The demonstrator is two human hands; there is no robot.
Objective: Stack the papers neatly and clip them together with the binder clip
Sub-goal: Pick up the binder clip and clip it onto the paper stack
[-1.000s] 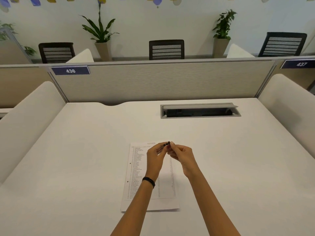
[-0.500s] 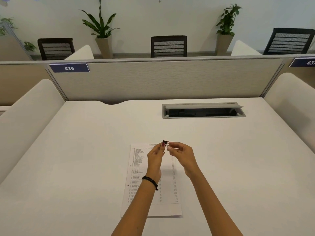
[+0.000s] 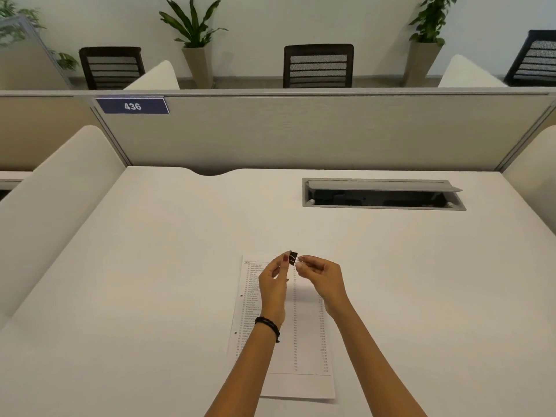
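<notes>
A stack of printed papers [image 3: 304, 332] lies flat on the white desk [image 3: 150, 281], its edges lined up, partly covered by my forearms. Above the stack's far edge both hands hold a small black binder clip [image 3: 293, 258]. My left hand [image 3: 272, 288] pinches the clip's black body with its fingertips. My right hand [image 3: 323, 279] grips the clip's wire handles from the right. The clip sits in the air just above the top of the papers, apart from them as far as I can tell.
An open cable hatch [image 3: 382, 194] is set into the desk at the far right. A beige partition [image 3: 301, 130] with a label 436 closes the back, and padded white side panels [image 3: 51, 206] flank the desk. Chairs and potted plants stand beyond.
The clip has turned in my fingers so that its black body shows more clearly, with the wire handles pulled to the right. The view tilted down slightly.
</notes>
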